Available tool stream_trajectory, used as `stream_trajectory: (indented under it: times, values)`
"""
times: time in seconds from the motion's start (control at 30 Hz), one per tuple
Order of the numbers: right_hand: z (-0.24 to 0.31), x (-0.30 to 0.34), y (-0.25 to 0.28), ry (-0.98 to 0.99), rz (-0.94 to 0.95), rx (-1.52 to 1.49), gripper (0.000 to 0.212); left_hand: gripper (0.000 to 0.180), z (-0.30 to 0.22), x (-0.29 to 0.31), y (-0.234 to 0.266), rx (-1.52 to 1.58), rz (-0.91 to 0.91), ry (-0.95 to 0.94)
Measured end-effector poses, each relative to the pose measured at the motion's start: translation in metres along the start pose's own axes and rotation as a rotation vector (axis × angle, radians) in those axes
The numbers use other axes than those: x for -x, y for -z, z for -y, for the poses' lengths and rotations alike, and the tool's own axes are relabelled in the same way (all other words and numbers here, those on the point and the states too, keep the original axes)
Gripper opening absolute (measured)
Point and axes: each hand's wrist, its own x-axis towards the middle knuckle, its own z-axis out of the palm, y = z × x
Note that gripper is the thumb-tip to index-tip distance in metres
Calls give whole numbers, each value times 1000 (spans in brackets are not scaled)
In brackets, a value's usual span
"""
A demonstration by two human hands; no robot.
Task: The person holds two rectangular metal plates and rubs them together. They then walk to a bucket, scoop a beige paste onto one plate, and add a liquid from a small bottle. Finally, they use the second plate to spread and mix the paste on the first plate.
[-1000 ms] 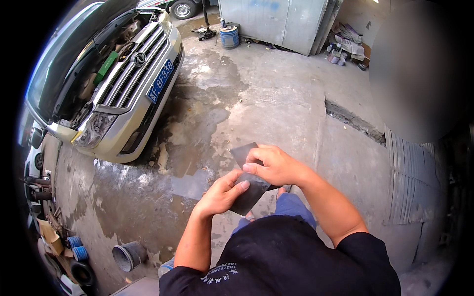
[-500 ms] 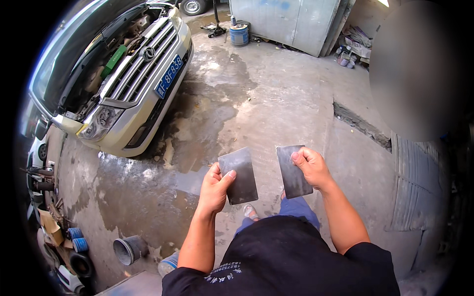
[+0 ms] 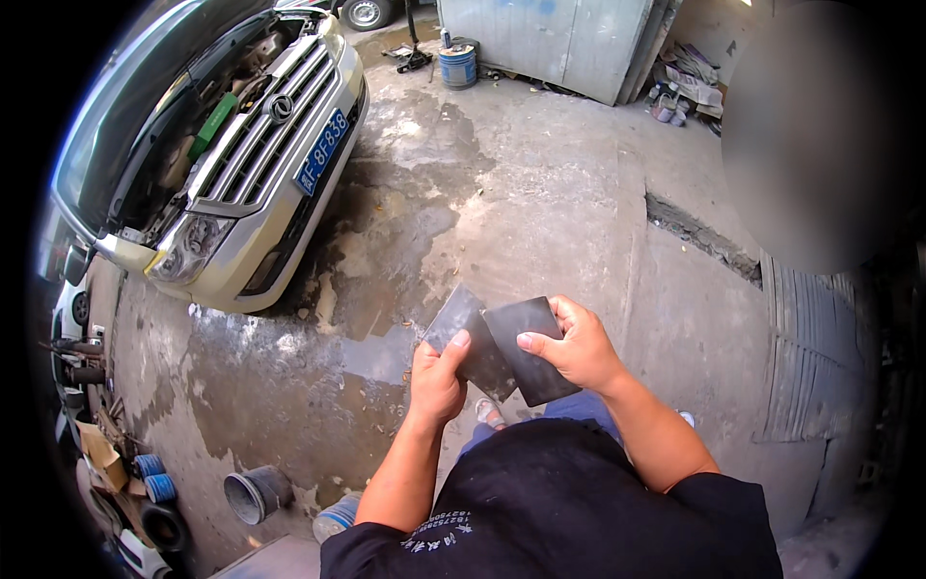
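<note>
My left hand (image 3: 439,381) is closed on one edge of a dark grey rectangular sheet (image 3: 487,362) that looks like sandpaper, its thumb lying across the face. A second, darker sheet (image 3: 537,376) of about the same size is gripped by my right hand (image 3: 581,349), thumb on top and fingers behind its right edge. The right sheet overlaps the left one and hides part of it. Both are held in front of my body, above the concrete floor, with pale smudges on their faces.
A light-coloured vehicle (image 3: 227,256) with its bonnet up stands at the left. A black bucket (image 3: 253,494) is at lower left, near blue tins (image 3: 157,484) and a tyre (image 3: 162,521). Beyond are a blue bucket (image 3: 458,69) and a metal panel (image 3: 531,43). A broken floor channel (image 3: 702,239) runs at right.
My hands have come together from apart. The right sheet has moved left and now overlaps the left sheet, which has tilted further. Both sheets stay held.
</note>
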Motion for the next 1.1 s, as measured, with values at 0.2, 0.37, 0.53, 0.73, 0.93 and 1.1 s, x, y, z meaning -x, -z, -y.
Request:
stream_trajectory:
  times: [0.2, 0.37, 0.53, 0.73, 0.93, 1.1]
  values:
    - [16, 5, -14, 140, -54, 216, 35, 27, 1, 1, 14, -384, 76, -139]
    - [19, 14, -24, 216, -86, 302, 31, 35, -4, 5, 4, -571, 64, -248]
    - [16, 17, -33, 340, -51, 333, 27, 32, 0, 1, 4, -625, 70, -306]
    - [26, 14, -31, 348, -48, 278, 26, 31, 0, 5, 7, -706, 68, -356]
    - [37, 4, -25, 336, -94, 236, 26, 33, -3, 3, -1, -680, 57, -443]
    - [31, 13, -32, 431, -20, 288, 27, 33, -8, -1, -3, -738, 71, -489]
